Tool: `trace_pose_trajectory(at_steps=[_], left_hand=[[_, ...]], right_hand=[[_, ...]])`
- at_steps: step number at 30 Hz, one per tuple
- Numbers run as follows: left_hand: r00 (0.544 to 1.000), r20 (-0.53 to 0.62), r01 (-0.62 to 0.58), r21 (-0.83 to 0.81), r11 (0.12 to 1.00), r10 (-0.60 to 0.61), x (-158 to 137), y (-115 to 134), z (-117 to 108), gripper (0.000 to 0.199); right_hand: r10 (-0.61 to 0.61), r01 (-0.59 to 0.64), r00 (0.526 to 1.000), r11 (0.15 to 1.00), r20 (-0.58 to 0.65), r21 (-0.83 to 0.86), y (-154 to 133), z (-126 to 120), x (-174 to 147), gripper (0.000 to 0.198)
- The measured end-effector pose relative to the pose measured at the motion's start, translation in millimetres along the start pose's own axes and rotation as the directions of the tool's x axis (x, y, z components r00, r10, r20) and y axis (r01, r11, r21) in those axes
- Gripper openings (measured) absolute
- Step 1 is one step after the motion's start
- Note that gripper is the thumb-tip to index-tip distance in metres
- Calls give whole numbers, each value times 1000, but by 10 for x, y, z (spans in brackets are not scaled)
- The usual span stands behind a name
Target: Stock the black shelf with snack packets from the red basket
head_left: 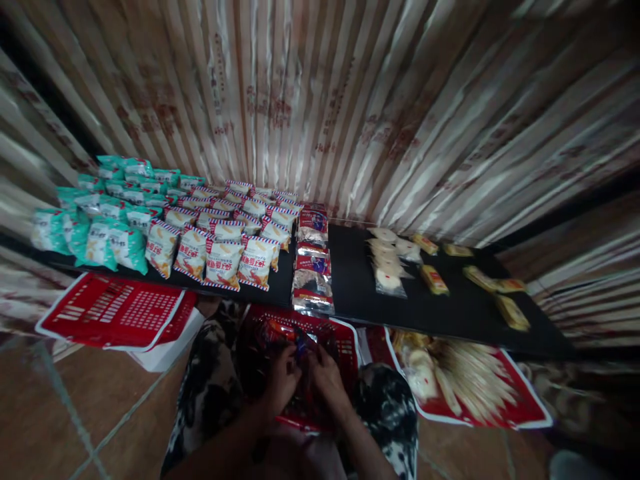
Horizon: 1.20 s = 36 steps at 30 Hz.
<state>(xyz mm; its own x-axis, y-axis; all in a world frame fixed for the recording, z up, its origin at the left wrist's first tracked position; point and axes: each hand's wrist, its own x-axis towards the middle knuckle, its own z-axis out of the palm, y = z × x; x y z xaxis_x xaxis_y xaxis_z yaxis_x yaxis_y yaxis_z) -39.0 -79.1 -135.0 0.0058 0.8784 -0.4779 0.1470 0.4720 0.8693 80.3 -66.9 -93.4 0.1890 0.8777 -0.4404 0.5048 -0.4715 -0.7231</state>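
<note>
Both my hands are over a red plastic basket (354,343) between my knees. With bent fingers, my left hand (284,375) grips the near side of a dark blue and silver snack packet (303,341). Close beside it on the right, my right hand (326,377) has its fingers closed on the same packet. The packet's lower part is hidden by my fingers, and the picture is dim there. An orange-red packet (280,328) lies in the basket just beyond my left hand.
A black shelf (350,267) spans the front, bearing teal snack bags (100,240), white snack bags (223,263), a column of red-blue packets (313,263), round wafer packs (387,263) and yellow packs (434,280). Red baskets stand at left (115,310) and right (530,407).
</note>
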Motion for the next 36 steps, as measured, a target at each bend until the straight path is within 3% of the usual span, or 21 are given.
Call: trace_pose_trajectory(at_steps=[2,5,9,12,16,18,21,23,28,32,36], left_hand=[[992,109,-65,-40,997,69,-167,55,-51,50],[953,248,-154,-107,982,176,-394,121,-142,63],[922,288,-199,-220,955,258,-566,218,-208,65],[936,303,-75,-328,942,180,-620,330,-212,57],[902,419,135,-496,858,100,-671,530,-211,53],[886,456,195,-526,828,81,-686,636,-206,46],[859,506,232,-523,820,79,-699,797,-190,41],[859,502,209,-529,823,104,-715,910,-181,41],[890,415,9,-433,901,190,-716,1151,-196,40],[923,276,-192,-270,944,267,-511,1223,-167,33],[942,99,-296,-204,933,320,-198,1309,-102,45]], right_hand=[[-43,45,999,982,-14,182,-91,-101,-176,47],[-22,16,1000,941,14,339,-231,-199,-448,56],[-80,23,991,889,105,458,-294,-235,-694,65],[-111,98,994,868,-3,486,-235,-266,-731,60],[-31,155,968,855,-250,495,-188,-385,-726,59],[-6,143,968,835,-251,531,-213,-459,-758,55],[-5,73,994,786,-112,614,-287,-563,-836,51],[-19,60,997,749,-69,660,-343,-628,-870,50],[-51,159,983,699,-174,697,-479,-809,-763,44],[-78,211,974,661,-214,720,-620,-951,-517,41],[-180,292,956,657,-231,695,-825,-1055,-149,40]])
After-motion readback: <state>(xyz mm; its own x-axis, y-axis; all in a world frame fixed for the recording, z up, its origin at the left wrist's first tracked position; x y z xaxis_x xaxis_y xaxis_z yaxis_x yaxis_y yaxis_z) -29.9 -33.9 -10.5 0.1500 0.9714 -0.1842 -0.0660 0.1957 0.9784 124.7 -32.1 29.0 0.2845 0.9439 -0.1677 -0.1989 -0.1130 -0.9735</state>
